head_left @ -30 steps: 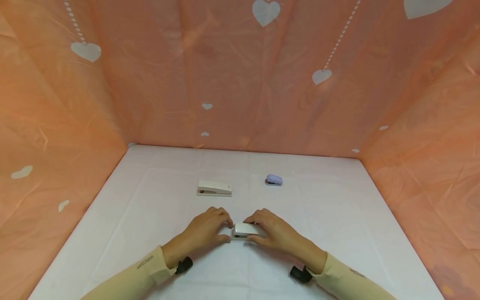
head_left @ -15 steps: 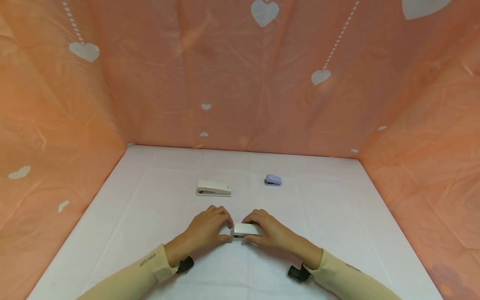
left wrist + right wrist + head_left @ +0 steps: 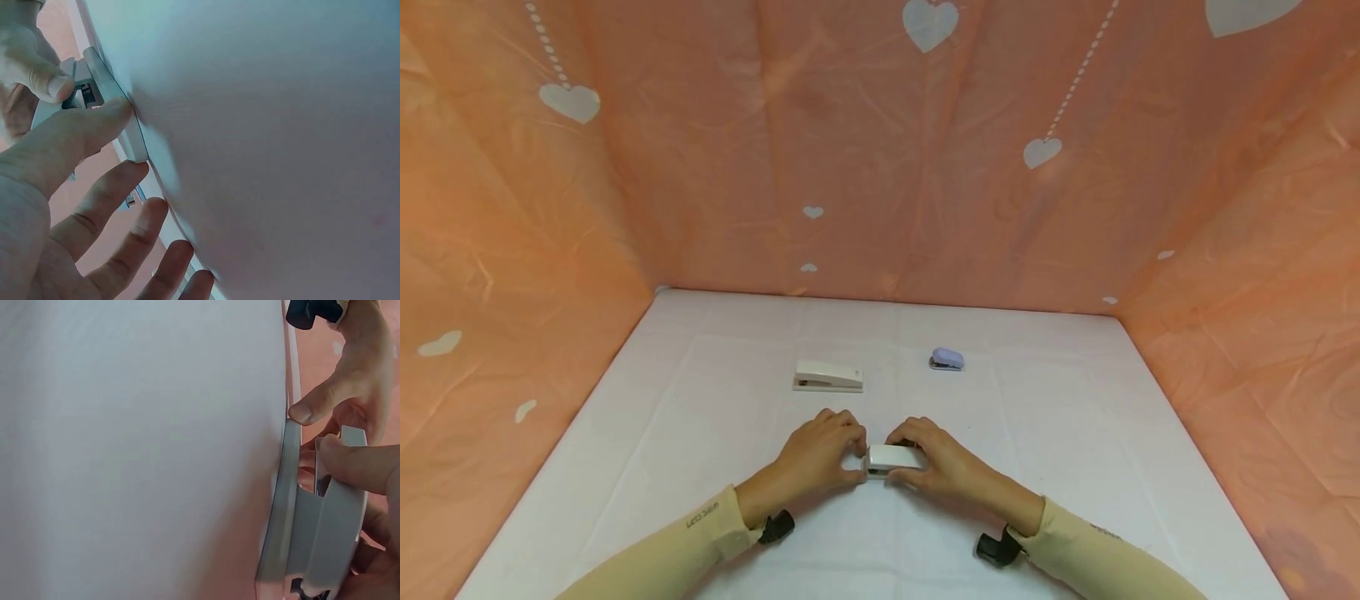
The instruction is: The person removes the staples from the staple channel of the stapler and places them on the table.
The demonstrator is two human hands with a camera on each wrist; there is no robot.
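A white stapler (image 3: pixel 893 456) lies on the white table in front of the person, its front end toward the left. The right hand (image 3: pixel 953 463) grips its upper arm (image 3: pixel 340 531) from the right, with the thumb on the near side and fingers on the far side. At the front end, the left hand (image 3: pixel 820 450) pinches the stapler's base (image 3: pixel 133 142) between thumb and forefinger. Its other fingers are spread with their tips at the tabletop in the left wrist view. The stapler's rear part is hidden under the right palm in the head view.
Farther back stand a cream stapler (image 3: pixel 829 377), left of centre, and a small purple stapler (image 3: pixel 947 359), right of centre. Orange cloth walls (image 3: pixel 880 167) with white hearts enclose the table (image 3: pixel 1037 400) at the back and both sides.
The left hand has shifted slightly right, its thumb and forefinger closing in on the stapler's front end. The right hand keeps its grip; the other two staplers stay put.
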